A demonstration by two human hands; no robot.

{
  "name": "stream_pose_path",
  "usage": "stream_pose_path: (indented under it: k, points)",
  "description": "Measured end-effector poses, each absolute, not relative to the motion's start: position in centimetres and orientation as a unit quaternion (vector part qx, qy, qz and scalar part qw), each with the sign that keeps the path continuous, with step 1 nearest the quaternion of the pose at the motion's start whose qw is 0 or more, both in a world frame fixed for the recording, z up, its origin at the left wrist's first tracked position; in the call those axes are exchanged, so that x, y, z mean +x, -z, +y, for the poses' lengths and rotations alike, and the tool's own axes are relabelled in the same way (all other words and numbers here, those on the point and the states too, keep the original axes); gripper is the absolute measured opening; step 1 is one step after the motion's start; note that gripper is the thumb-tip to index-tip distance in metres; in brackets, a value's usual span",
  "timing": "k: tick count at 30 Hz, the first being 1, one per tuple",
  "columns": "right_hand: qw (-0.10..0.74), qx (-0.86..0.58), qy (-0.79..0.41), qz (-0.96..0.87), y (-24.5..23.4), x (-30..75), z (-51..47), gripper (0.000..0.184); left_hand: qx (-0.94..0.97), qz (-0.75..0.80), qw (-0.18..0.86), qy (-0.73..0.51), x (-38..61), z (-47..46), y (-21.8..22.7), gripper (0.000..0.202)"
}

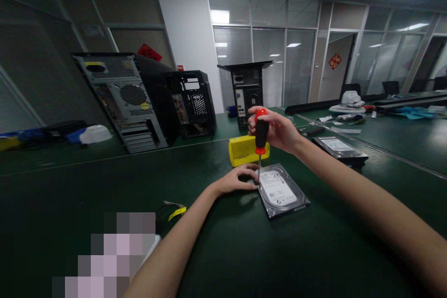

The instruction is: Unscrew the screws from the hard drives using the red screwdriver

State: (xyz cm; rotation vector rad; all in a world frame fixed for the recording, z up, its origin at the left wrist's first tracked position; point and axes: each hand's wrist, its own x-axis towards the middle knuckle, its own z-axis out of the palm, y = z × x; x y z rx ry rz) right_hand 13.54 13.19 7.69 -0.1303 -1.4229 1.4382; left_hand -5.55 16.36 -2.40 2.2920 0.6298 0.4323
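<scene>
A hard drive (282, 190) with a white label lies flat on the green table (104, 186). My right hand (275, 129) is closed round the red and black handle of a screwdriver (261, 136), held upright with its tip on the drive's near-left corner. My left hand (240, 179) rests on the table against the drive's left edge, fingers curled at the tip of the shaft. Whether they pinch anything I cannot make out.
A yellow box (242, 150) stands just behind the drive. Three open computer cases (122, 100) (193, 102) (248, 93) stand at the back. A second hard drive (339, 148) lies to the right. A cable with a yellow tag (176, 212) lies near left.
</scene>
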Motion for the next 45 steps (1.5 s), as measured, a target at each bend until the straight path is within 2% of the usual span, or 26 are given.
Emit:
stream_pose_path:
  k: [10, 22, 28, 33, 41, 45]
  points:
    - [0.52, -0.07, -0.603, -0.601, -7.7, 13.2, 13.4, 0.019, 0.884, 0.261, 0.354, -0.158, -5.6, 16.2, 2.0, 0.027]
    - [0.558, -0.101, -0.563, -0.601, -7.3, 12.5, 14.6, 0.034, 0.881, 0.26, 0.363, -0.156, -5.6, 16.0, 1.9, 0.027]
    - [0.558, -0.111, -0.527, -0.631, -7.6, 12.3, 14.0, 0.027, 0.885, 0.249, 0.359, -0.159, -5.6, 16.5, 2.3, 0.027]
    - [0.543, -0.109, -0.559, -0.617, -7.7, 12.3, 13.9, 0.017, 0.887, 0.243, 0.358, -0.161, -5.6, 16.6, 2.4, 0.026]
    - [0.53, -0.084, -0.581, -0.611, -7.7, 12.6, 14.1, 0.014, 0.881, 0.25, 0.367, -0.161, -5.5, 16.2, 2.0, 0.025]
    - [0.526, -0.084, -0.566, -0.629, -7.7, 12.6, 14.3, 0.019, 0.883, 0.244, 0.368, -0.161, -5.5, 16.2, 1.9, 0.026]
